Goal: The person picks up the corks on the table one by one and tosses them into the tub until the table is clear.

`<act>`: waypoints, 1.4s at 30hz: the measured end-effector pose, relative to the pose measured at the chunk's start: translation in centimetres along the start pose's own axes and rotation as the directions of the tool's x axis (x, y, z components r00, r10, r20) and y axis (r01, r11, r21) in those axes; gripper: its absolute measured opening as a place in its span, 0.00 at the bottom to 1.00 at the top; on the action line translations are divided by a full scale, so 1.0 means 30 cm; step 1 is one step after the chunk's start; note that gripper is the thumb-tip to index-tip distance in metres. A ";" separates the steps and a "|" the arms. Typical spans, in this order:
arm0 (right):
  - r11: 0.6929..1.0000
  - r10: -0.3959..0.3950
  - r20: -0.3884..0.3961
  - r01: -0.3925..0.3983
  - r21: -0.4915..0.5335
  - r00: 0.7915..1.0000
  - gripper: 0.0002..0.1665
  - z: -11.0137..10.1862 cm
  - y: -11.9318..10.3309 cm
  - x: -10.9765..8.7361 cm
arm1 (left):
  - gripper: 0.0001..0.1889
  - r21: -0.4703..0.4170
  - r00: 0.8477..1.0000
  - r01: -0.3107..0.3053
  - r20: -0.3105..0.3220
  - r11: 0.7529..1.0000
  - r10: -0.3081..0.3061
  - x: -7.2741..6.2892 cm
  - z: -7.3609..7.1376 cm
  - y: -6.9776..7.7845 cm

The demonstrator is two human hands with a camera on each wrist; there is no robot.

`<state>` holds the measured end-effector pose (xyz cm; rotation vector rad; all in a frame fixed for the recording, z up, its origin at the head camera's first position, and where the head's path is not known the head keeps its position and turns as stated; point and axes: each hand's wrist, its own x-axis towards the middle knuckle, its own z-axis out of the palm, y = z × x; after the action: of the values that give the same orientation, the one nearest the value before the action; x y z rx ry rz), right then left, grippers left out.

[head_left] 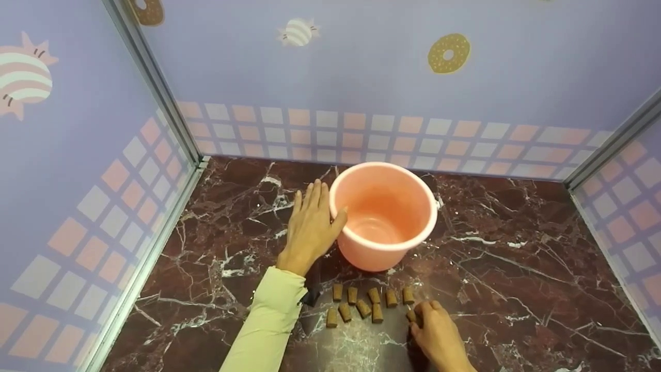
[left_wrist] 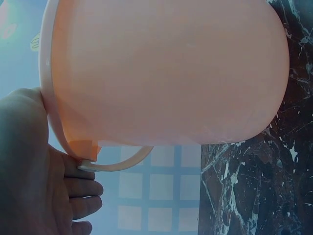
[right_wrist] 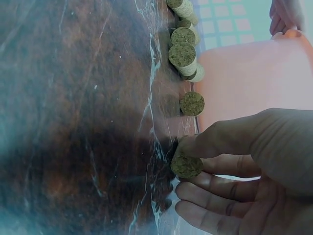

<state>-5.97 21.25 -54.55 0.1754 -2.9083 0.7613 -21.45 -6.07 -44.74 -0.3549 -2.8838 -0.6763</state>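
A pink bucket (head_left: 372, 258) stands upright with its mouth up. My left hand (head_left: 311, 227) rests against its left side, fingers straight and thumb at the rim; the left wrist view shows the hand (left_wrist: 29, 171) beside the rim and the handle (left_wrist: 122, 164). In front of the bucket, my right hand (head_left: 439, 330) pinches a tapered cork stopper (right_wrist: 187, 165) between thumb and fingers, low at the tabletop. Whether this cork touches the surface, I cannot tell. Several more cork stoppers (head_left: 377, 312) lie in two loose rows left of the right hand.
The tabletop (head_left: 516, 289) is dark red marbled stone. Patterned walls close it in at the back (head_left: 361, 77), the left (head_left: 67, 206) and the right (head_left: 638, 222). A small dark object (head_left: 311, 296) sits by the left sleeve, too unclear to name.
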 end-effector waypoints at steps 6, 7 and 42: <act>1.000 0.025 0.024 -0.025 0.018 0.999 0.14 -0.002 -0.001 0.003 | 0.43 0.013 1.000 -0.002 -0.005 1.000 0.002 0.000 0.002 -0.001; 0.999 0.026 0.026 -0.026 0.018 0.999 0.14 -0.002 0.000 0.003 | 0.43 0.018 1.000 -0.003 -0.006 1.000 0.003 0.000 0.002 -0.001; 0.990 -0.141 -0.115 0.137 -0.040 0.983 0.15 -0.086 -0.005 0.082 | 0.42 0.030 1.000 -0.013 -0.018 0.999 0.013 0.001 0.002 -0.004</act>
<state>-8.11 22.21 -51.86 0.3153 -2.7616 0.6780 -21.51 -6.14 -44.83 -0.3615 -2.8689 -0.6302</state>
